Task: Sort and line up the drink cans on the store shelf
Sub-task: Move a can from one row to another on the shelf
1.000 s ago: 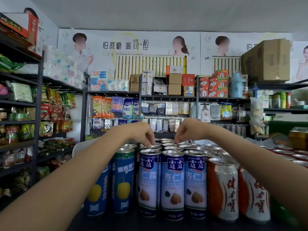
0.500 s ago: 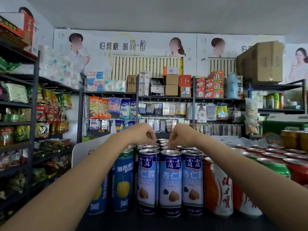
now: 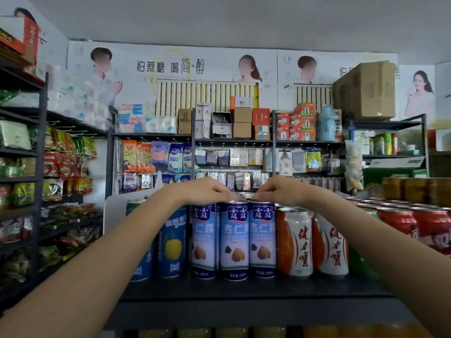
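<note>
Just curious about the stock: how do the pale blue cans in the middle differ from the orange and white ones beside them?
The pale blue cans are straight-sided with a nut picture; the orange and white cans have swirling stripes and red characters. Both hands rest on the blue cans' tops; the orange ones go untouched. All stand upright at the shelf front.

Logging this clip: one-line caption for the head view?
Both hands reach over blue-and-white cans lined up on a shop shelf.

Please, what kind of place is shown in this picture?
Most likely a small grocery or convenience store: drink cans lined up on a dark shelf, snack packets on side racks, and packaged goods hanging from hooks behind.
</note>
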`<action>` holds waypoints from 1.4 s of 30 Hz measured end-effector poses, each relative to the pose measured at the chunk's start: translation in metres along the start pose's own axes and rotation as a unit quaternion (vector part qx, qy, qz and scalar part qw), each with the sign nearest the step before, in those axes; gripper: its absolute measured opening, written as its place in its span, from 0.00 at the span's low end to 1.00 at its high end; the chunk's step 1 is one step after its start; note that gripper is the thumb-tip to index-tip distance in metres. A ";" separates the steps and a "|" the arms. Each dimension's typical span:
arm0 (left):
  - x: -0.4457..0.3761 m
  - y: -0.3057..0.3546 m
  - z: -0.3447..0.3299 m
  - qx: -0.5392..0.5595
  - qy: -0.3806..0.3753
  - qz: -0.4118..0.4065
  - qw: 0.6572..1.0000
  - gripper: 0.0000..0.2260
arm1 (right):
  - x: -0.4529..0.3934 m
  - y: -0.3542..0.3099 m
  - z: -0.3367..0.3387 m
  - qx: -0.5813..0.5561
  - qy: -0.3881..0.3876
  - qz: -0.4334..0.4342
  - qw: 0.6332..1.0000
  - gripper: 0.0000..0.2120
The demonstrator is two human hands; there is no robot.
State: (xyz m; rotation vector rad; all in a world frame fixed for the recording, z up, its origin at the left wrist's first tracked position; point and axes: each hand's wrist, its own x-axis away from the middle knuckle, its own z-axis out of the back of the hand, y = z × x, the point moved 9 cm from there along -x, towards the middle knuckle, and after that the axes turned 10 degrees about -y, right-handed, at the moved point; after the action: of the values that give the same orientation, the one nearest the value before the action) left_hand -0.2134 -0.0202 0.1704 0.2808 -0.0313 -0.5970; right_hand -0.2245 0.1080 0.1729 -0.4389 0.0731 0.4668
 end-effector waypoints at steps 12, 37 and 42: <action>-0.001 0.012 -0.011 -0.119 0.008 0.037 0.992 0.35 | 0.005 -0.004 0.012 -0.054 0.052 -0.005 0.997 0.12; 0.022 0.020 -0.015 -0.125 0.121 0.030 0.984 0.33 | 0.035 -0.013 -0.009 0.152 0.024 0.021 0.988 0.32; 0.021 0.018 -0.017 -0.140 0.112 0.032 0.983 0.36 | 0.039 -0.009 -0.012 0.131 0.016 0.018 0.991 0.38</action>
State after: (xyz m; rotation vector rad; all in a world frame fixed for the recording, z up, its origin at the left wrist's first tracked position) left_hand -0.1842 -0.0138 0.1574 0.0709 0.2583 -0.4955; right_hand -0.1857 0.1119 0.1589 -0.1874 0.1714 0.4788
